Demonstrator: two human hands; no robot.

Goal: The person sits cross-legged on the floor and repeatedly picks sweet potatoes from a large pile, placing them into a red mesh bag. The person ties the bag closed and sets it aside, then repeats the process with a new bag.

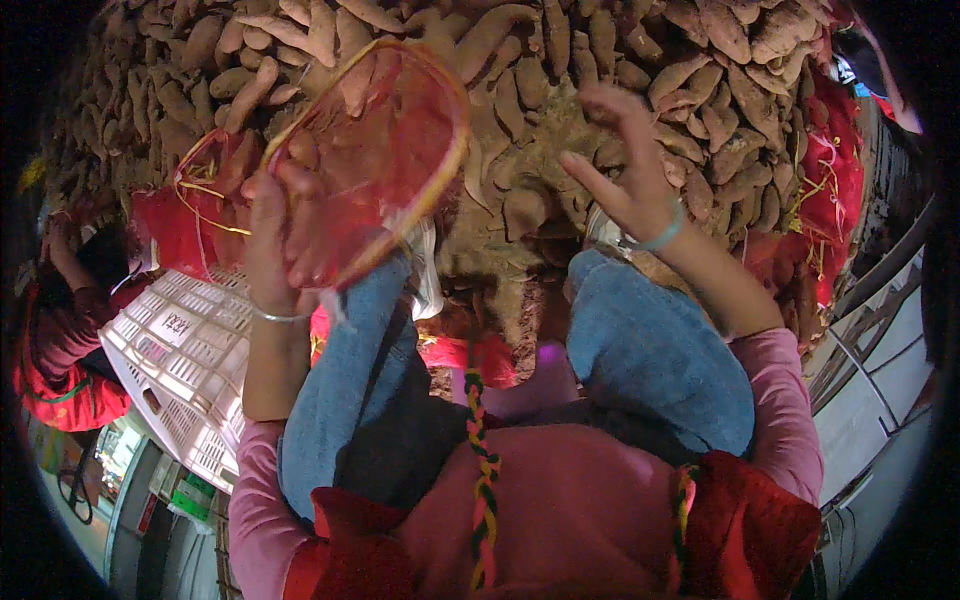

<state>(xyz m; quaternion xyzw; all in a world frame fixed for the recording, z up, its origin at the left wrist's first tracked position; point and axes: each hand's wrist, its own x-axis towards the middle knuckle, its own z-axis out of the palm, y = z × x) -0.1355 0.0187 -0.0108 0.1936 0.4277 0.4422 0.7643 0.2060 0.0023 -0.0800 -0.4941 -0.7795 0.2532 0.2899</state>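
My left hand [274,225] grips the near side of a red mesh bag [382,157], whose yellow-edged mouth is spread wide and blurred. Whether anything lies in the bag, I cannot tell. My right hand [630,172] hovers to the right of the bag, fingers spread and slightly curled, with nothing in it, and a pale green bangle on its wrist. Beyond and beneath both hands spreads a large heap of sweet potatoes [720,120], with soil-covered ground between my knees and the heap.
A white plastic crate [187,337] bearing writing stands left of my knee. Another red mesh bag [184,232] lies behind it. Red mesh bags [832,187] with yellow ties line the right edge. At far left sits another person in red [67,360]. Metal bars [862,367] run at right.
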